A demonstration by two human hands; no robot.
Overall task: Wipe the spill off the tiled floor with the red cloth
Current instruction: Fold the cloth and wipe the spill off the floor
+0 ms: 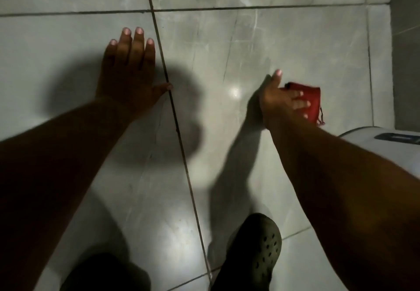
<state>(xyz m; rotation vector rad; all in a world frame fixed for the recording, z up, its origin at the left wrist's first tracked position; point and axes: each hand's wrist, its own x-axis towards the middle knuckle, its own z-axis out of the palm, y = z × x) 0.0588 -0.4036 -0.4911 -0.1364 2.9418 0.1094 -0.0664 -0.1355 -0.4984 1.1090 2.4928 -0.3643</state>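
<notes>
My right hand (280, 102) lies on the red cloth (311, 99), fingers spread over it and pressing it flat on the grey tiled floor (284, 47) at the right. The cloth is small and folded, with a frayed thread at its lower right corner. My left hand (129, 70) rests palm down on the tile to the left of a dark grout line (175, 113), fingers apart, holding nothing. A faint wet sheen shows on the tile between the two hands; I cannot make out the edges of any spill.
A white appliance or bin with a dark blue label (384, 145) stands at the right edge beside my right forearm. A darker wall or panel (406, 52) runs along the far right. My dark perforated clog (259, 252) is at the bottom centre.
</notes>
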